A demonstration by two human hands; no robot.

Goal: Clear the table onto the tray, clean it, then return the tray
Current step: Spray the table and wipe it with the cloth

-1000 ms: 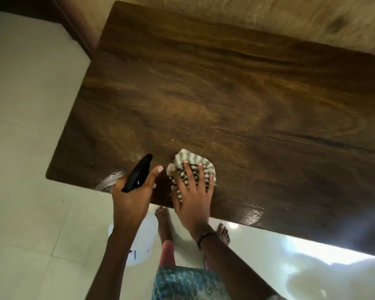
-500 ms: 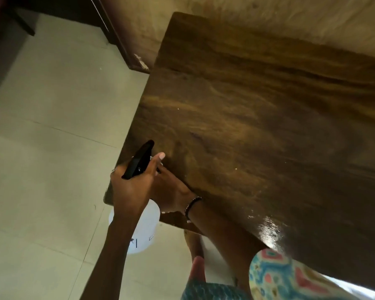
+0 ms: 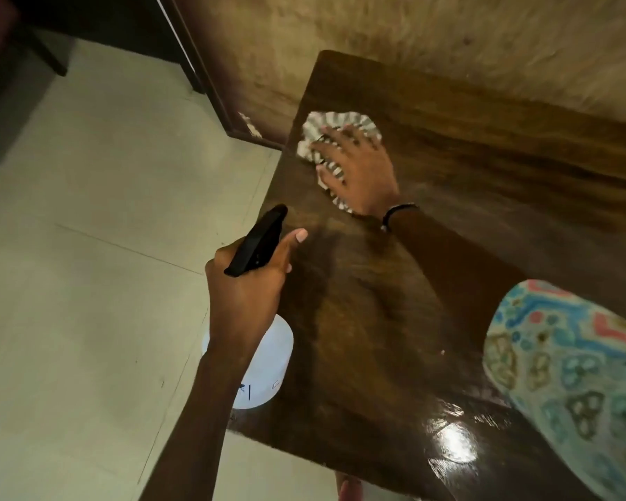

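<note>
At lower left of centre, the left hand curls round the neck of a translucent white plastic spray bottle with a black trigger head, thumb stretched forward; wrist and forearm hide most of the bottle's body, which shows only as a pale round base by the table edge. At upper centre, the right hand lies flat with fingers spread, pressing a crumpled grey-and-white striped cloth onto the dark glossy wooden table near its far left corner. The cloth is blurred and pokes out around the fingers. A patterned turquoise sleeve is cut off at lower right.
</note>
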